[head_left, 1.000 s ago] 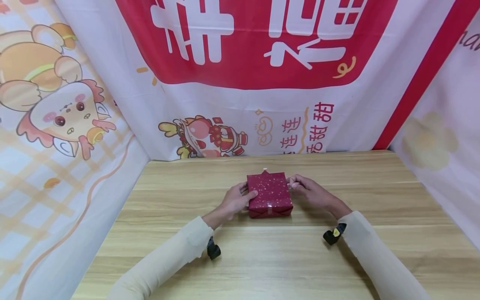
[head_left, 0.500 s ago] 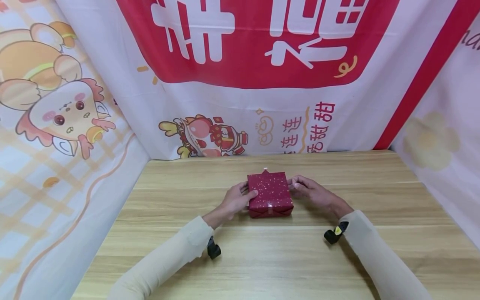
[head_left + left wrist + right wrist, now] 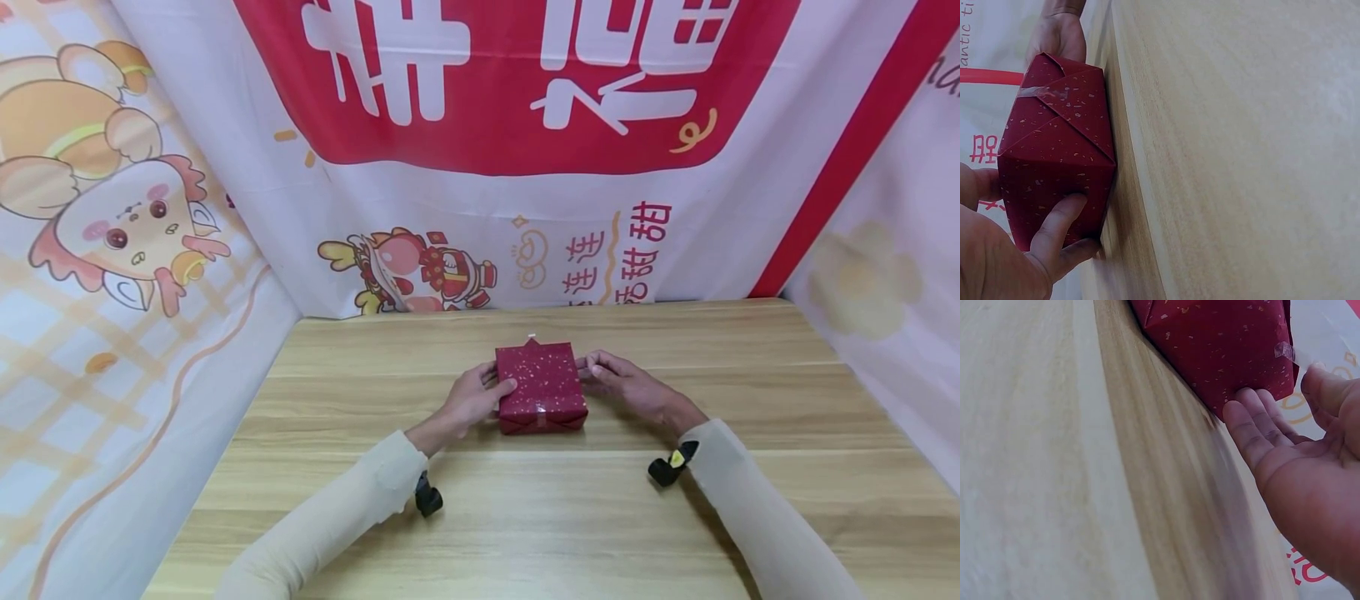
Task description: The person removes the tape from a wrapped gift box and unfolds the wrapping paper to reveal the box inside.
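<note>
1. Box, wrapped in dk red paper w/ pale & gold flecks, sits on wood tabletop, btwn both hands; it's the landmark for all below.
2. L hand holds box by its L side; thumb on top face, other fingers against side wall.
3. R hand is at box's R side; thumb & index pinch clear tape strip stuck to that side; other fingertips touch box wall.
4. Box's near end: paper folded in overlapping diagonals, w/ tape piece across the folds; box's far edge: small pointed flap sticks out, w/ whitish tip.
5. Nearer the wearer than box: pale L sleeve & R sleeve; black device at each wrist, approx. same look.
6. Beyond box: white & red cloth w/ big white characters; well L of box: cloth w/ cartoon animal, orange checks.
</note>
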Demonstrator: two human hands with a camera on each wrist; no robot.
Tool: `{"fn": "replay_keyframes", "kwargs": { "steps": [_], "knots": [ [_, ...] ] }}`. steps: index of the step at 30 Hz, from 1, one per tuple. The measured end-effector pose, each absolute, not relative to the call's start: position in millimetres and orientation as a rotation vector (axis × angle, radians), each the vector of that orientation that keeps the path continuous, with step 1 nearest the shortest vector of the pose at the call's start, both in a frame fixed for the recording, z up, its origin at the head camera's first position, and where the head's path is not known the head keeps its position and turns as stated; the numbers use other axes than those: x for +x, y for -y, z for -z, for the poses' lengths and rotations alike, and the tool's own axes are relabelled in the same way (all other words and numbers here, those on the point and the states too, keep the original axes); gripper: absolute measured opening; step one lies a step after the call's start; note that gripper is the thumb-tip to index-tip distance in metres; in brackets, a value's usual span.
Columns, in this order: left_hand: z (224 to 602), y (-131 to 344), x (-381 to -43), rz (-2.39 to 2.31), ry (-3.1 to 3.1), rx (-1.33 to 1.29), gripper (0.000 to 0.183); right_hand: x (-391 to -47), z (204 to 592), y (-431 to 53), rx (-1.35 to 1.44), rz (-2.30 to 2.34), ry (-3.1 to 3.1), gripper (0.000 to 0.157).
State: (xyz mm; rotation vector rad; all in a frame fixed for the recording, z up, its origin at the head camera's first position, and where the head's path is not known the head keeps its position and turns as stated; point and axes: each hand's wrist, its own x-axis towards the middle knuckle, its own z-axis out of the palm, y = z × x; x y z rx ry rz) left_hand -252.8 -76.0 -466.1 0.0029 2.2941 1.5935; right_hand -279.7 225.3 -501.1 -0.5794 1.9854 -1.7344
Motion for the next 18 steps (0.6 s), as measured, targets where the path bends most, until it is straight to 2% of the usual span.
{"fn": "replay_keyframes", "kwargs": {
  "steps": [4, 18],
  "knots": [
    [466.2, 75.9, -252.6, -1.592, -2.292, 0.002, 0.066, -279.8, 502.5, -225.0, -0.552, 1.772, -1.938, 0.043],
    [465.4, 76.0, -251.5, -1.616, -2.286, -0.013, 0.066, -276.5, 510.5, -225.8, -0.541, 1.982, -1.744, 0.026]
  ]
}}
